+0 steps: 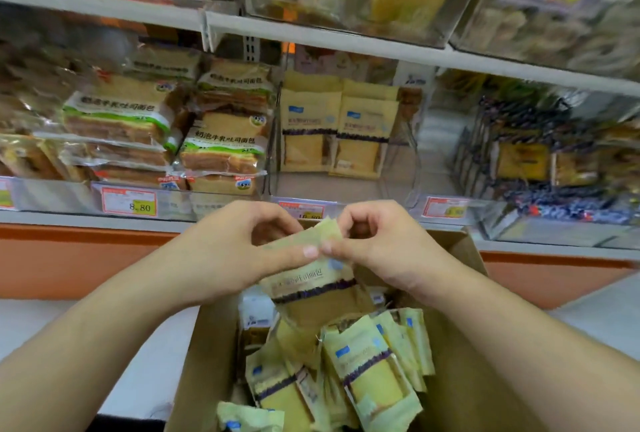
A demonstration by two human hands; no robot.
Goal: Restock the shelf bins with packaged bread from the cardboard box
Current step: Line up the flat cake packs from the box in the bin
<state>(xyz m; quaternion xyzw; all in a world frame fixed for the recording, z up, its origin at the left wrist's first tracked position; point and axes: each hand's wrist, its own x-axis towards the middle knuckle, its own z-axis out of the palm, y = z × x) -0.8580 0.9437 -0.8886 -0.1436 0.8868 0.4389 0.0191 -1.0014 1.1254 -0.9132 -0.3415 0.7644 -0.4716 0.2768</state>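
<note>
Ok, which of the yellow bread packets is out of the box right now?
The yellow packet pinched by its top edge between the left hand and right hand; the others lie loose in the cardboard box.

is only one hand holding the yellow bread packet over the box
No, both the left hand and right hand pinch the top of the pale yellow bread packet.

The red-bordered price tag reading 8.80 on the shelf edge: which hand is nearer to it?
Left. The left hand is just below and right of the red-bordered price tag; the right hand lies farther right, both pinching the yellow bread packet.
</note>
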